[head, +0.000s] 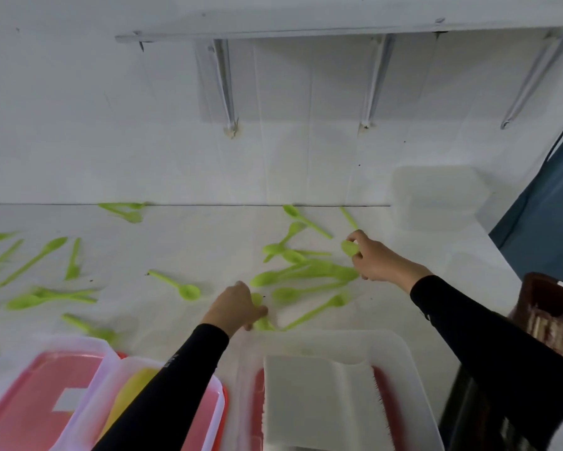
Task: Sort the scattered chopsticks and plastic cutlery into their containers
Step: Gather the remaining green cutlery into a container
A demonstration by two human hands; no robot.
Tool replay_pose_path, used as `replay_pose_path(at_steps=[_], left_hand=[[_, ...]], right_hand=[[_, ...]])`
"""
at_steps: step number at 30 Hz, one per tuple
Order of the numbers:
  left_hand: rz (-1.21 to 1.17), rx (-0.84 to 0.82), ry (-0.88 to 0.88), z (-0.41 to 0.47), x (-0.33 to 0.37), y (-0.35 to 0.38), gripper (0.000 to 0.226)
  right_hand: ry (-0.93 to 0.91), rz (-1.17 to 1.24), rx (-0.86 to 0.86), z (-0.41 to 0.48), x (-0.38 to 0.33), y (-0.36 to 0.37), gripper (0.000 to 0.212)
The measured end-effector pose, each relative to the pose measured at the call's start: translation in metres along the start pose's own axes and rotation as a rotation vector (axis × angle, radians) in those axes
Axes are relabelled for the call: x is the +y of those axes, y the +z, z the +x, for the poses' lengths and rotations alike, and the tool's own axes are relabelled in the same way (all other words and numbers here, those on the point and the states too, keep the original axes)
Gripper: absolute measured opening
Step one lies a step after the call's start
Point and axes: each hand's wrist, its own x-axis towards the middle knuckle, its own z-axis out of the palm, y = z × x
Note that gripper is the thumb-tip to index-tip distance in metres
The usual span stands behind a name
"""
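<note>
Green plastic spoons (306, 271) are mostly still loose on the white table (192, 249): one heap just off centre toward 5 o'clock, loads more strewn out at 9 o'clock. Right hand (376, 260) pinches a spoon bowl (350, 247) between thumb and fingers. Left hand (236, 309) has its fingers curled round another spoon (262, 322) by the far rim of the white tub (338, 340) at 6 o'clock. Barely started, I'd say. The brown crate (546, 297) at 4 o'clock might hold chopsticks, but it's too blurry to tell.

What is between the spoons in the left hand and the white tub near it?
Nothing visible. The left hand holds the spoons right at the far rim of the tub, with no object between them.
</note>
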Motion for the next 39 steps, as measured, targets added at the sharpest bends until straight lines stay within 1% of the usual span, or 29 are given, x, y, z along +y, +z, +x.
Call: replay_pose_path(at_steps=[2,4,6,8,10,12,13,15,16,17,19,20,22,23,24,26,28,30,32,33,35,37,39], left_hand=[[-0.027,0.018,-0.025,0.012,-0.001,-0.003,0.041],[-0.027,0.028,-0.045,0.021,0.0,-0.007,0.044],[-0.058,0.075,-0.06,0.03,0.001,-0.009,0.047],[-0.115,0.157,-0.048,0.035,0.002,-0.012,0.036],[-0.192,0.245,-0.004,0.039,0.004,-0.015,0.027],[-0.278,0.348,0.094,0.04,0.008,-0.021,0.02],[-0.375,0.393,0.142,0.04,0.01,-0.023,0.015],[-0.635,0.423,0.188,0.037,0.016,-0.028,0.006],[-0.708,0.434,0.208,0.036,0.02,-0.031,0.007],[-0.728,0.45,0.233,0.035,0.024,-0.034,0.009],[-0.718,0.46,0.278,0.036,0.03,-0.037,0.014],[-0.731,0.438,0.287,0.038,0.033,-0.038,0.015],[-0.814,0.347,0.277,0.042,0.037,-0.035,0.012],[-0.829,0.316,0.251,0.046,0.038,-0.033,0.015],[-0.794,0.309,0.219,0.048,0.038,-0.03,0.025],[-0.635,0.337,0.166,0.051,0.039,-0.027,0.043],[-0.533,0.356,0.178,0.05,0.042,-0.024,0.045],[-0.532,0.292,0.213,0.051,0.046,-0.021,0.045],[-0.521,0.18,0.222,0.05,0.053,-0.018,0.047],[-0.476,0.156,0.22,0.049,0.057,-0.018,0.051],[-0.391,0.188,0.192,0.048,0.06,-0.019,0.059],[-0.358,0.206,0.162,0.044,0.059,-0.02,0.06],[-0.357,0.114,0.12,0.04,0.053,-0.02,0.056]], right_hand=[[0.05,-0.005,-0.07,0.006,0.009,-0.003,0.044],[0.06,-0.022,-0.088,0.014,0.017,-0.005,0.042],[0.067,-0.078,-0.097,0.02,0.024,-0.008,0.039],[0.083,-0.122,-0.105,0.024,0.03,-0.006,0.037],[0.09,-0.151,-0.106,0.026,0.035,0.0,0.041],[0.073,-0.167,-0.111,0.028,0.038,0.007,0.046],[0.055,-0.18,-0.11,0.028,0.038,0.01,0.048],[0.012,-0.249,-0.096,0.027,0.037,0.016,0.052],[-0.002,-0.292,-0.085,0.027,0.035,0.019,0.053],[-0.015,-0.319,-0.071,0.027,0.034,0.021,0.053],[-0.026,-0.317,-0.046,0.026,0.031,0.023,0.052],[-0.025,-0.296,-0.045,0.026,0.03,0.023,0.051],[-0.025,-0.207,-0.064,0.028,0.03,0.019,0.044],[-0.025,-0.138,-0.069,0.03,0.031,0.017,0.038],[-0.019,-0.067,-0.077,0.031,0.031,0.013,0.035],[-0.006,0.076,-0.078,0.031,0.029,0.005,0.037],[0.001,0.239,-0.083,0.029,0.027,-0.004,0.03],[0.015,0.45,-0.094,0.025,0.025,-0.014,0.026],[0.015,0.643,-0.068,0.021,0.023,-0.023,0.025],[0.023,0.73,-0.041,0.02,0.022,-0.027,0.024],[0.069,0.898,0.019,0.02,0.02,-0.033,0.024],[0.117,1.044,0.078,0.021,0.018,-0.038,0.023],[0.147,1.14,0.106,0.023,0.016,-0.041,0.017]])
